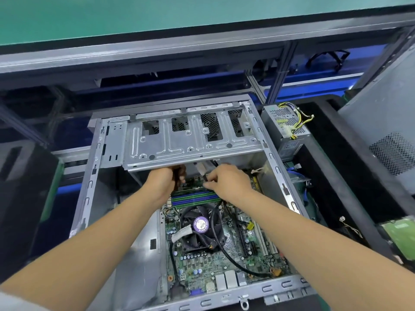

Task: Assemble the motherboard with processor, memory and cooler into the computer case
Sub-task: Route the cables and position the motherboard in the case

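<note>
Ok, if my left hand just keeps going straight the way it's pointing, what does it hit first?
Probably the drive cage: the left hand points away from you, fingers already tucked under the cage's front lip. Depth is unclear.

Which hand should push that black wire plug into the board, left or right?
Probably the right hand: its fingers already pinch the black cable just above the memory slots. The left hand is tucked under the drive cage, its fingers partly hidden, so it looks busy there.

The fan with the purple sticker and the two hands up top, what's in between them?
In the head view, green and blue memory slots lie between the cooler fan and the left hand and right hand.
</note>
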The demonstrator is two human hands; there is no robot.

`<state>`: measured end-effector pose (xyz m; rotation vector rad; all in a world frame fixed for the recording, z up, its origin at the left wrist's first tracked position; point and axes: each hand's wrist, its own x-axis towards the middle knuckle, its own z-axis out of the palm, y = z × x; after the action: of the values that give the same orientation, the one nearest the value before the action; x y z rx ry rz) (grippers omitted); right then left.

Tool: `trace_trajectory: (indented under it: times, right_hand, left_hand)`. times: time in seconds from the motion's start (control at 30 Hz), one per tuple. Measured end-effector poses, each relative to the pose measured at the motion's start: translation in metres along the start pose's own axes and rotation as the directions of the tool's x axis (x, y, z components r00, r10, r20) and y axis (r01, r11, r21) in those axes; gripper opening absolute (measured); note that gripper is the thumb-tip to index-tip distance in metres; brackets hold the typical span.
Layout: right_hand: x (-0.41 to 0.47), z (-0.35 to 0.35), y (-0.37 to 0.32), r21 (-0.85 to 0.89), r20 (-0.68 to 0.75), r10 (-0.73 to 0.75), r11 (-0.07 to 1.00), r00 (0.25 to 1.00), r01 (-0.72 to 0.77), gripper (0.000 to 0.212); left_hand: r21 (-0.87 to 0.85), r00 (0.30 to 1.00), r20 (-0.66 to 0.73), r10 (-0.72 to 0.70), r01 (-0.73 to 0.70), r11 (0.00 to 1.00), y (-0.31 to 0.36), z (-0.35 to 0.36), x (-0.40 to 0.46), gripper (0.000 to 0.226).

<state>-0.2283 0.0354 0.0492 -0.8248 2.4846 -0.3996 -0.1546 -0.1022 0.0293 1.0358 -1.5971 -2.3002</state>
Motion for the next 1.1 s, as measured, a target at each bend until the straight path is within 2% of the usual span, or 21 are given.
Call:
trace_trajectory:
  times: [0.07, 0.1, 0.17, 0.23, 0.33, 0.37, 0.43, 0.47, 0.5, 0.53, 0.57, 0.6, 0.7, 0.73, 0.8, 0.87, 0.9, 0.93, 1.0, 1.07, 1.1]
  right_hand:
    - [-0.002, -0.005, 0.0, 0.088, -0.074, 0.011, 0.996, 0.997, -0.004, 0.027]
    - [-0.004, -0.009, 0.001, 0.074, -0.081, 0.016, 0.997, 0.997, -0.01, 0.026]
    - [-0.008, -0.015, 0.005, -0.006, -0.084, 0.009, 1.0, 0.996, -0.009, 0.025]
    - [-0.014, -0.022, 0.009, -0.09, -0.111, -0.028, 0.996, 0.993, 0.018, 0.023]
    - [-0.025, -0.03, 0.014, -0.24, -0.071, -0.032, 0.971, 0.997, 0.014, 0.021]
    - [-0.028, -0.031, 0.015, -0.279, -0.038, -0.018, 0.96, 0.999, 0.006, 0.021]
    - [-0.032, -0.032, 0.018, -0.329, 0.021, 0.011, 0.944, 1.0, -0.004, 0.026]
    - [-0.032, -0.032, 0.019, -0.339, 0.04, 0.018, 0.941, 0.999, -0.003, 0.028]
    - [-0.031, -0.032, 0.019, -0.336, 0.039, 0.014, 0.942, 0.999, 0.0, 0.029]
    - [-0.029, -0.031, 0.021, -0.331, 0.026, 0.006, 0.944, 1.0, 0.002, 0.026]
    - [-0.028, -0.031, 0.021, -0.338, 0.016, 0.002, 0.941, 1.0, 0.003, 0.022]
    - [-0.027, -0.03, 0.021, -0.366, 0.021, 0.008, 0.931, 1.0, 0.0, 0.018]
    - [-0.029, -0.026, 0.023, -0.469, 0.05, 0.017, 0.883, 0.999, 0.009, 0.008]
    - [-0.031, -0.025, 0.024, -0.481, 0.052, 0.011, 0.876, 0.999, 0.015, 0.01]
    - [-0.031, -0.025, 0.027, -0.472, 0.036, -0.005, 0.881, 0.999, 0.021, 0.013]
    - [-0.031, -0.026, 0.027, -0.436, 0.022, -0.021, 0.899, 1.0, 0.028, 0.016]
    - [-0.031, -0.026, 0.026, -0.412, 0.019, -0.033, 0.91, 0.999, 0.038, 0.017]
    - [-0.031, -0.028, 0.025, -0.381, 0.009, -0.048, 0.924, 0.999, 0.048, 0.018]
    - [-0.034, -0.032, 0.024, -0.279, -0.01, -0.083, 0.957, 0.996, 0.077, 0.024]
    - [-0.038, -0.039, 0.025, -0.196, -0.022, -0.138, 0.972, 0.99, 0.131, 0.029]
    - [-0.04, -0.043, 0.026, -0.187, -0.028, -0.162, 0.97, 0.986, 0.154, 0.029]
  left_hand:
    - [0.144, 0.996, -0.088, -0.029, 0.042, 0.989, 0.001, -0.005, -0.001, 0.028]
    - [0.278, 0.993, -0.107, -0.044, 0.072, 0.958, 0.003, -0.007, -0.003, 0.029]
    - [0.61, 0.991, -0.108, -0.074, 0.124, 0.783, 0.008, -0.006, -0.009, 0.028]
    - [0.795, 0.999, -0.036, -0.038, 0.052, 0.604, 0.009, -0.002, -0.016, 0.027]
    - [0.842, 0.99, 0.13, 0.052, -0.138, 0.521, 0.012, 0.006, -0.028, 0.026]
    - [0.889, 0.975, 0.203, 0.094, -0.224, 0.398, 0.011, 0.009, -0.032, 0.027]
    - [0.936, 0.91, 0.341, 0.235, -0.352, 0.005, 0.006, 0.016, -0.043, 0.025]
    - [0.915, 0.865, 0.402, 0.299, -0.368, -0.165, 0.002, 0.021, -0.05, 0.031]
    - [0.888, 0.842, 0.443, 0.308, -0.364, -0.283, -0.002, 0.027, -0.055, 0.042]
    - [0.865, 0.834, 0.469, 0.292, -0.367, -0.341, -0.004, 0.034, -0.059, 0.052]
    - [0.855, 0.835, 0.482, 0.267, -0.381, -0.353, -0.004, 0.039, -0.063, 0.06]
    - [0.859, 0.841, 0.485, 0.239, -0.408, -0.31, -0.001, 0.044, -0.064, 0.064]
    - [0.833, 0.824, 0.553, 0.124, -0.551, -0.053, 0.016, 0.053, -0.067, 0.058]
    - [0.815, 0.812, 0.577, 0.091, -0.58, 0.004, 0.021, 0.054, -0.068, 0.057]
    - [0.812, 0.81, 0.584, -0.049, -0.582, 0.046, 0.031, 0.054, -0.07, 0.061]
    - [0.83, 0.812, 0.544, -0.212, -0.558, -0.009, 0.034, 0.056, -0.07, 0.063]
    - [0.835, 0.82, 0.529, -0.22, -0.549, -0.041, 0.032, 0.059, -0.07, 0.06]
    - [0.845, 0.838, 0.519, -0.169, -0.532, -0.047, 0.028, 0.063, -0.069, 0.056]
    - [0.874, 0.874, 0.486, 0.016, -0.486, 0.012, 0.017, 0.068, -0.064, 0.055]
    - [0.855, 0.876, 0.465, 0.13, -0.483, 0.189, 0.006, 0.07, -0.058, 0.045]
    - [0.806, 0.875, 0.462, 0.143, -0.482, 0.345, 0.003, 0.068, -0.055, 0.036]
